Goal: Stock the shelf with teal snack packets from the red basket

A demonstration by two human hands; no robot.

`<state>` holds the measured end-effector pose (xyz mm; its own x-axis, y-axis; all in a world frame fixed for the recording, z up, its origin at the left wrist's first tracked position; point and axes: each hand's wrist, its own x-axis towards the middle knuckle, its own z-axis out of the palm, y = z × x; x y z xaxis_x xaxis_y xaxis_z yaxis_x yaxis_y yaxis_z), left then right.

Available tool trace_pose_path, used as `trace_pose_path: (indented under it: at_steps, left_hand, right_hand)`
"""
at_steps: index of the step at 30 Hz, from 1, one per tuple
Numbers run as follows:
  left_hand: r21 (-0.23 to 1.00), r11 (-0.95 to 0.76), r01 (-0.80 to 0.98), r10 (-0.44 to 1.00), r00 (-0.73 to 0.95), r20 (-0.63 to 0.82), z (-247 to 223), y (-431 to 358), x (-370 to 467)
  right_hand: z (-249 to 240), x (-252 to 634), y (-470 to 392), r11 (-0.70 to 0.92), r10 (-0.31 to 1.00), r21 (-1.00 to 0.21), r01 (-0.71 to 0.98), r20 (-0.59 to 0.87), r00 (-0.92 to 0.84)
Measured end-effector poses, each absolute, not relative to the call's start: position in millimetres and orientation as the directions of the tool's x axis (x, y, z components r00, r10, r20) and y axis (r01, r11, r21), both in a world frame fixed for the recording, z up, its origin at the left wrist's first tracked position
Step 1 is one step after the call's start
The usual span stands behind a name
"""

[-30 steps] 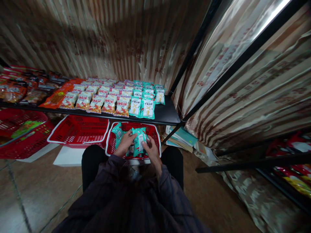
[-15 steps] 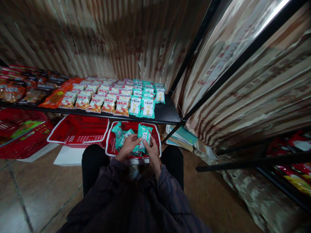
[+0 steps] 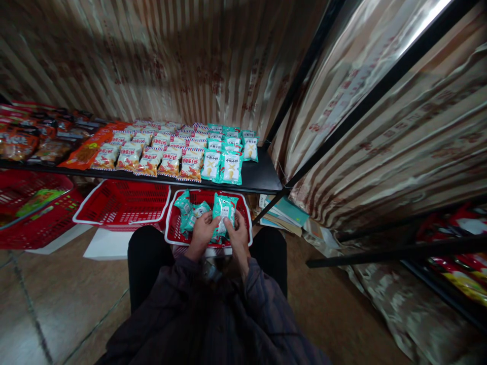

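Both hands are engaged on one teal packet (image 3: 225, 209), which is above the right-hand part of a red basket (image 3: 247, 208) with a white rim. The left hand (image 3: 204, 232) pinches the packet at its lower left side, and the right hand (image 3: 238, 234) pinches it at the lower right, the thumb lying on its pale label (the fingers behind the packet are largely hidden). The packet's printed front faces up towards the camera. Loose teal packets (image 3: 185, 207) lie in the same basket, to the left of the held one. A black shelf (image 3: 262, 175) runs just beyond the basket and bears, from right to left, teal-and-white packets (image 3: 231, 166), white-and-orange packets (image 3: 170, 161), orange bags (image 3: 87, 151) and darker bags (image 3: 51, 147). A second red basket (image 3: 131, 200) stands beside the first, and a third basket (image 3: 36, 225), at far left, holds a green item (image 3: 38, 203). Books (image 3: 287, 212) are piled near the right end, below the shelf. A striped curtain (image 3: 152, 61) hangs behind.
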<state>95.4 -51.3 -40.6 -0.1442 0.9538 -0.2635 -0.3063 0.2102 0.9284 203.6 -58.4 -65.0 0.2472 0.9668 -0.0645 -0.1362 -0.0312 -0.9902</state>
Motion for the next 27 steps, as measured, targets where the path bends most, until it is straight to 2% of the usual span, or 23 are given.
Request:
trace_pose_path:
  at_steps: [3, 5, 8, 10, 17, 22, 27]
  left_hand:
    - [0.950, 0.150, -0.275, 0.962, -0.181, -0.205, -45, -53, 98]
    - [0.972, 0.098, -0.215, 0.966, -0.213, -0.145, -47, -55, 100]
    - [0.992, 0.054, -0.110, 0.960, -0.268, -0.082, -47, -58, 103]
    - [0.997, 0.056, -0.049, 0.951, -0.301, -0.068, -45, -60, 105]
    - [0.969, 0.066, 0.237, 0.931, -0.365, 0.026, -36, -69, 109]
    - [0.878, -0.024, 0.479, 0.933, -0.304, 0.192, -31, -76, 113]
    - [0.800, -0.102, 0.592, 0.917, -0.255, 0.306, -30, -81, 118]
  right_hand:
    - [-67, 201, -60, 0.043, 0.953, -0.999, -0.021, 0.035, 0.301]
    - [-66, 201, -61, 0.096, 0.931, -0.987, 0.127, 0.134, 0.341]
    - [-62, 202, -63, 0.163, 0.885, -0.916, 0.367, 0.301, 0.356]
    - [-60, 203, -64, 0.187, 0.875, -0.881, 0.434, 0.350, 0.333]
    - [-62, 202, -65, 0.165, 0.910, -0.925, 0.341, 0.276, 0.309]
    - [-58, 199, -66, 0.092, 0.952, -0.986, 0.139, 0.128, 0.279]
    - [-61, 199, -64, -0.028, 0.965, -0.998, -0.047, -0.040, 0.259]
